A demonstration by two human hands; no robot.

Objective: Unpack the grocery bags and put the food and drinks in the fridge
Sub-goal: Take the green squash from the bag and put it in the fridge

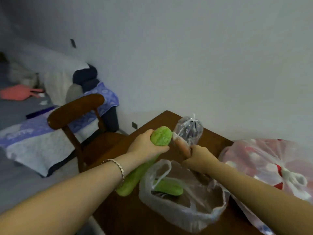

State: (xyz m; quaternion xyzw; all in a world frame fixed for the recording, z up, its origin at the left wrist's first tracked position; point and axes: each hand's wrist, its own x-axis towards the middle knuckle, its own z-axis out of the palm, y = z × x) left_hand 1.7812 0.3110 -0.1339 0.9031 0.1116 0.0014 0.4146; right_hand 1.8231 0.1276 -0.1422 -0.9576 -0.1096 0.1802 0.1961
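Long green gourd [149, 156]: gripped near its upper end by the left hand [145, 145], lower end over the surface [128, 216] edge.
Carrot [183, 147]: clasped in the right hand [199, 158], tip beside the gourd's top.
Clear open bag [183, 197]: below both hands, another green gourd [167, 186] inside.
Knotted clear bag [189, 129]: just beyond the carrot.
Red-patterned bag [264, 165]: right of the right hand.

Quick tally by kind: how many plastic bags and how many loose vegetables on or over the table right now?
Plastic bags: 3 (clear open bag, small knotted bag, red-and-white tied bag)
Green gourds: 2 (held gourd, gourd in the open bag)
Carrots: 1 (carrot)
Total: 6
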